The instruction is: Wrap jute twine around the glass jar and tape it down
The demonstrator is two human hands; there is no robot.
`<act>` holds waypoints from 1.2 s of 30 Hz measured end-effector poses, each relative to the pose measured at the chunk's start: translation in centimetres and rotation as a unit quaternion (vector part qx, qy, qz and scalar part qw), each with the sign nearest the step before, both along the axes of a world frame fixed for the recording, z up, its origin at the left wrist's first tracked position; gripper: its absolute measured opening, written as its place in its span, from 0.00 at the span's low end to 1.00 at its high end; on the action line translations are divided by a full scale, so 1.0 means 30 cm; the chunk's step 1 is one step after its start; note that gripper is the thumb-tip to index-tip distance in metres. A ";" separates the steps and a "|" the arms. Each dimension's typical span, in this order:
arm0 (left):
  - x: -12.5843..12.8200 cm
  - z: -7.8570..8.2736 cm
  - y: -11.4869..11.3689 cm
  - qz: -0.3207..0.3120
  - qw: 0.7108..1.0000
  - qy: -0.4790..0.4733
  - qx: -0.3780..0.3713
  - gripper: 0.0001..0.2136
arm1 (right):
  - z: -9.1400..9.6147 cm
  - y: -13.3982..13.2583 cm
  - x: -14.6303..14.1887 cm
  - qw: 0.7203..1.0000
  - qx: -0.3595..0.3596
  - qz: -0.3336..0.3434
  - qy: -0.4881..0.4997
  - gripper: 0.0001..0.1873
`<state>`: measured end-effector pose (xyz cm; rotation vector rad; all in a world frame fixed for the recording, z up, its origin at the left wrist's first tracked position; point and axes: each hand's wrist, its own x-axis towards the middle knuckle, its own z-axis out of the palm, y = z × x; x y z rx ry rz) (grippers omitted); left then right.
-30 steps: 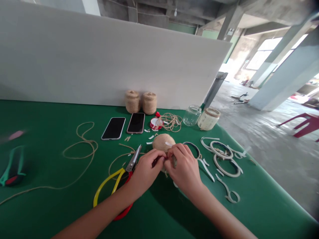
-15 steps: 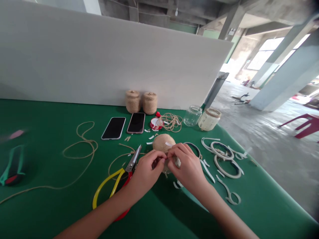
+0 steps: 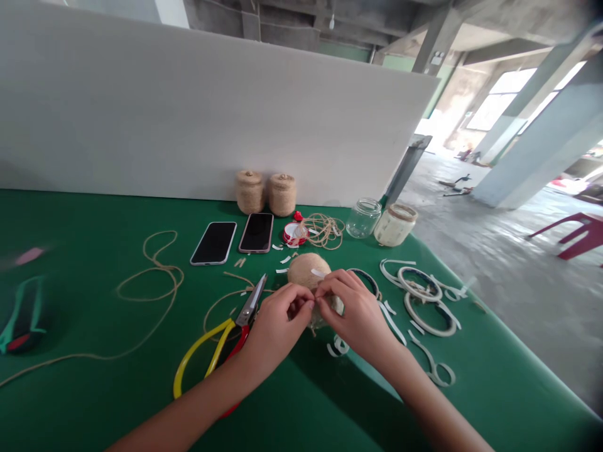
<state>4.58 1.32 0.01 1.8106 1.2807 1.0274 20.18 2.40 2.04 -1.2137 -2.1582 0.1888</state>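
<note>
My left hand and my right hand meet fingertip to fingertip over a twine-wrapped jar lying on the green table. Both hands are pinched closed on something small at the jar's near end; I cannot make out what it is. Scissors with yellow and red handles lie just left of my left hand. Loose twine trails across the table to the left.
Two phones lie behind the scissors. Two twine spools stand against a white board. A red tape roll, a clear jar and a wrapped jar sit farther back. White rings and strips lie at the right.
My hands have shifted only slightly; the right hand moved a little to the right, uncovering white strip scraps on the table beneath it. The pinch at the jar stays.
</note>
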 end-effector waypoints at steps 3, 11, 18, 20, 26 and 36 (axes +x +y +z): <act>-0.001 0.002 -0.002 -0.001 1.000 -0.007 -0.010 0.05 | 0.000 0.001 0.002 1.000 -0.002 0.002 0.001 0.05; 0.000 -0.002 -0.001 -0.006 1.000 -0.020 -0.012 0.06 | -0.004 0.000 -0.001 1.000 0.005 -0.001 -0.007 0.04; 0.002 -0.001 -0.003 0.009 0.998 -0.046 -0.038 0.06 | 0.000 0.000 0.005 1.000 -0.016 0.008 -0.007 0.03; 0.001 -0.003 -0.003 0.010 0.998 -0.051 -0.046 0.06 | -0.002 0.000 0.005 1.000 -0.020 0.010 -0.004 0.05; 0.000 -0.009 0.002 0.004 0.996 -0.068 -0.058 0.06 | -0.015 -0.003 -0.006 1.000 -0.007 -0.014 0.004 0.04; 0.003 0.000 -0.005 0.013 0.996 -0.070 -0.061 0.05 | -0.016 -0.004 -0.014 1.000 0.008 -0.029 0.001 0.03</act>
